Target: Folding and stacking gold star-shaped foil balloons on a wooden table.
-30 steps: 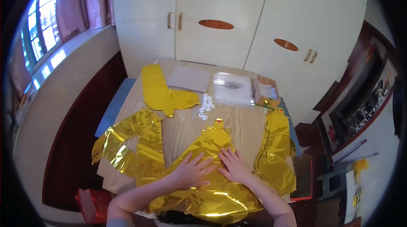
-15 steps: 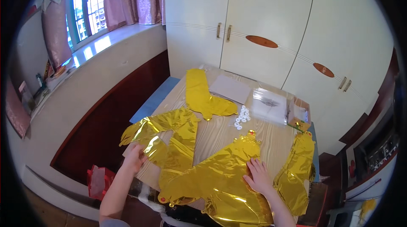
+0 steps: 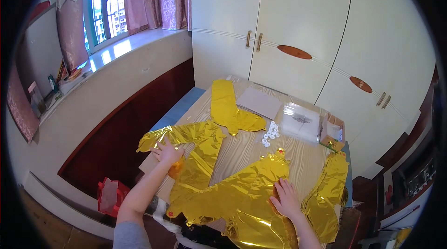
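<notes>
Flat, uninflated gold foil balloons lie on a wood-grain table [image 3: 238, 156]. My right hand [image 3: 286, 198] rests with fingers stretched out on the large front balloon [image 3: 233, 193], which has small round tabs with red spots and hangs toward the near edge. My left hand [image 3: 166, 152] has its fingers spread over the left balloon [image 3: 205, 149], touching its folded foil. Part of that balloon lies under the front one. Farther back is another gold balloon [image 3: 223, 104]. At the right edge a narrow, folded-looking gold balloon [image 3: 326, 198] lies beside my right forearm.
White ring-shaped pieces [image 3: 271, 133] lie in a cluster mid-table. Behind them are a grey flat sheet [image 3: 259, 102], a clear plastic packet [image 3: 300, 121] and a small open box [image 3: 332, 132]. A white wardrobe [image 3: 302, 11] stands beyond. On the floor at left is a red bag [image 3: 111, 195].
My left hand has moved up and right from the left balloon's near edge, its fingers now spread, and that foil flap has come down. My right hand stays on the front balloon.
</notes>
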Motion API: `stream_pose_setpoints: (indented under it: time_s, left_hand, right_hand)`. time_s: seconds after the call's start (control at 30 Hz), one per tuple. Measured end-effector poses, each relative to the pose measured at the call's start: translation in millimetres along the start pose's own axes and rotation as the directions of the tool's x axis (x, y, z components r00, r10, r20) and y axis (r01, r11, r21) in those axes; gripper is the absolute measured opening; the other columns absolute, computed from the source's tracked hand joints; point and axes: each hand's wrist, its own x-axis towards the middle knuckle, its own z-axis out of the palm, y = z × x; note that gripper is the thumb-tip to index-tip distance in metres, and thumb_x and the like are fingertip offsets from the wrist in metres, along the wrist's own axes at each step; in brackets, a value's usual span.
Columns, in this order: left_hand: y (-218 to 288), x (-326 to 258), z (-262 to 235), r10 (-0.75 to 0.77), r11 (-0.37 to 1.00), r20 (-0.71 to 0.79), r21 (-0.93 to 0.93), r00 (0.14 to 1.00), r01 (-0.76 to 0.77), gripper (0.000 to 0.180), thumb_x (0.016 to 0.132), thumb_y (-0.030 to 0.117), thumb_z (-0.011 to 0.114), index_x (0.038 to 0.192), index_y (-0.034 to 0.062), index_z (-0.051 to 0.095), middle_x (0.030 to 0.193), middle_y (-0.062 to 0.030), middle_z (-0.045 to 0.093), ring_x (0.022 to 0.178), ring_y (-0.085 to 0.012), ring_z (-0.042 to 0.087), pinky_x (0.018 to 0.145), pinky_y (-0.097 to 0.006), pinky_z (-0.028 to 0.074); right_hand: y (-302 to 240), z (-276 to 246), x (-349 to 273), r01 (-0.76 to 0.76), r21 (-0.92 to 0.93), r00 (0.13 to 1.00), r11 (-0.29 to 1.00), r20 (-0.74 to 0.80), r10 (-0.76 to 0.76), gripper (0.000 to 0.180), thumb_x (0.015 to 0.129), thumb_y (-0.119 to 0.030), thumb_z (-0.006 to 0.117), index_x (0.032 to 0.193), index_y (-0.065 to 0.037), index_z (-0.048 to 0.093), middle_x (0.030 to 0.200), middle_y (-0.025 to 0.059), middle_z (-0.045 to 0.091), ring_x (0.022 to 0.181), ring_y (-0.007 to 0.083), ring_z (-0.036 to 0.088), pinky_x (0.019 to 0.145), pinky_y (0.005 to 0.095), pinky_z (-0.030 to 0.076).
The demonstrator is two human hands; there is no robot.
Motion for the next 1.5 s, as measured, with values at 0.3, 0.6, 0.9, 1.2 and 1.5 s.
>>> stream_pose_setpoints:
  time_s: [0.3, 0.6, 0.9, 1.2, 1.5]
  left_hand:
    - [-28.2, 11.5, -4.1, 0.444, 0.887, 0.054, 0.115, 0.894, -0.447, 0.078, 0.068, 0.051, 0.066, 0.140, 0.0312, 0.046, 0.154, -0.0149, 0.027, 0.141, -0.0470, 0.018, 0.107, -0.069, 0.017]
    - [-37.6, 75.6, -2.7, 0.823, 0.547, 0.091, 0.136, 0.560, -0.826, 0.058, 0.073, 0.037, 0.061, 0.131, 0.0389, 0.058, 0.147, -0.0074, 0.041, 0.136, -0.0421, 0.029, 0.102, -0.059, 0.025]
    - [-10.0, 103.4, 13.0, 0.839, 0.529, 0.073, 0.123, 0.539, -0.840, 0.048, 0.081, 0.034, 0.055, 0.128, 0.0440, 0.059, 0.148, -0.0034, 0.042, 0.138, -0.0412, 0.027, 0.102, -0.063, 0.023]
    - [6.6, 104.7, 16.2, 0.864, 0.484, 0.065, 0.168, 0.500, -0.859, 0.044, 0.085, 0.039, 0.056, 0.129, 0.0420, 0.058, 0.149, -0.0035, 0.042, 0.138, -0.0421, 0.029, 0.103, -0.062, 0.023]
    - [25.9, 14.5, 9.8, 0.938, 0.336, -0.162, 0.219, 0.306, -0.916, 0.049, 0.085, 0.039, 0.062, 0.130, 0.0174, 0.060, 0.144, -0.0180, 0.043, 0.137, -0.0407, 0.033, 0.108, -0.059, 0.026]
  right_hand:
    - [-1.8, -0.5, -2.0, 0.003, -0.013, 1.000, 1.000, 0.006, -0.003, 0.065, 0.091, -0.047, 0.054, 0.138, -0.004, 0.045, 0.146, 0.0215, 0.038, 0.139, 0.0371, 0.030, 0.116, 0.0531, 0.018]
    - [-4.1, -0.8, 1.5, -0.001, -0.036, 1.000, 0.999, 0.005, 0.001, 0.066, 0.090, -0.050, 0.054, 0.138, -0.005, 0.046, 0.147, 0.0206, 0.039, 0.139, 0.0365, 0.030, 0.116, 0.0528, 0.018]
    - [-2.7, -1.9, 9.6, 0.018, -0.046, 1.000, 0.999, 0.014, -0.017, 0.070, 0.088, -0.054, 0.056, 0.138, -0.006, 0.047, 0.147, 0.0191, 0.038, 0.140, 0.0351, 0.030, 0.115, 0.0524, 0.020]
    - [0.4, 4.2, 19.5, -0.003, -0.016, 0.999, 1.000, -0.054, 0.002, 0.067, 0.089, -0.051, 0.056, 0.136, -0.005, 0.048, 0.147, 0.0193, 0.039, 0.139, 0.0365, 0.031, 0.115, 0.0520, 0.021]
    - [-9.9, -10.3, -4.9, -0.016, -0.078, 0.999, 0.997, -0.047, 0.012, 0.064, 0.091, -0.048, 0.054, 0.139, -0.007, 0.044, 0.146, 0.0197, 0.038, 0.137, 0.0387, 0.032, 0.114, 0.0544, 0.021]
